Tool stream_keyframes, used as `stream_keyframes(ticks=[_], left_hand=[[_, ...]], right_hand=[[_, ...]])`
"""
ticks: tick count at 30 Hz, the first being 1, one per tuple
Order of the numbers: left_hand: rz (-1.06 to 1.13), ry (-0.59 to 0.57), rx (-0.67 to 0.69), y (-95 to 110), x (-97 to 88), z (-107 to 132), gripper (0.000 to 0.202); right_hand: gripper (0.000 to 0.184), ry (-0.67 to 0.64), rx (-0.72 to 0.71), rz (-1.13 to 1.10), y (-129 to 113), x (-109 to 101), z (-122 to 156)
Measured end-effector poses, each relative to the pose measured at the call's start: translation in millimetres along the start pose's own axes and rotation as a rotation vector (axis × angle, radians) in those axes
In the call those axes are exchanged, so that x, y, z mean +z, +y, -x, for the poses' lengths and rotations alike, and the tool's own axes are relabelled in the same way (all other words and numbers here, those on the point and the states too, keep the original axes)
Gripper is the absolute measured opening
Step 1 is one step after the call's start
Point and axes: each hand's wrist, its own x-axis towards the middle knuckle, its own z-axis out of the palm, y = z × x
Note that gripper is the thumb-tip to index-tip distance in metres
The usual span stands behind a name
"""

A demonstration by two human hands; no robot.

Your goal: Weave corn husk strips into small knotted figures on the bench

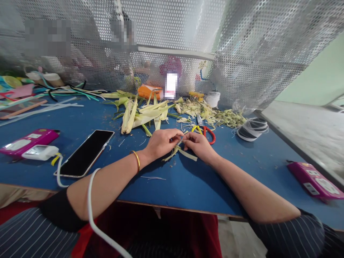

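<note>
My left hand (164, 142), with a gold bangle (136, 161) at the wrist, is closed in a pinch on a thin plaited strip of corn husk (173, 153). From the other side, my right hand (198, 145) pinches the same piece, its fingertips almost meeting those of the left. A short flat husk end (188, 154) sticks out below the fingers. The exact spot they grip is covered by the fingers. Just beyond my right hand lie scissors with red and yellow handles (210, 135). A heap of pale corn husks (150, 114) lies beyond my left hand.
Shredded husk and plaited lengths (228, 118) lie by the perforated metal screen (172, 32). A spool of white cord (252, 129) stands at right. Left are a phone (87, 152) and a magenta device (29, 141); another magenta device (317, 181) lies right. A white cable (91, 204) crosses my left forearm.
</note>
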Motion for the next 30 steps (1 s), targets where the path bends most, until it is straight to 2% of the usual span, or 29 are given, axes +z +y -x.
stream_keyframes(ticks=[4,8,15,23,30], left_hand=[[0.028,0.001,-0.018,1.6,-0.6,-0.1,0.023],[0.045,0.009,-0.005,2.3,-0.9,-0.2,0.022],[0.079,0.005,-0.033,-3.1,2.2,0.0,0.018],[0.093,-0.029,-0.161,-9.0,-6.1,-1.9,0.01],[0.027,-0.091,-0.179,-9.9,-9.7,-2.8,0.012]], right_hand=[[0.012,-0.005,-0.004,-0.072,-0.5,-1.0,-0.2],[0.027,-0.033,-0.039,-0.062,0.4,0.5,-0.1],[0.019,0.001,-0.07,0.038,3.8,-0.3,-0.3],[0.021,-0.044,-0.134,0.229,-3.7,-11.8,0.6],[0.014,0.008,-0.207,0.254,-5.6,-15.2,0.9]])
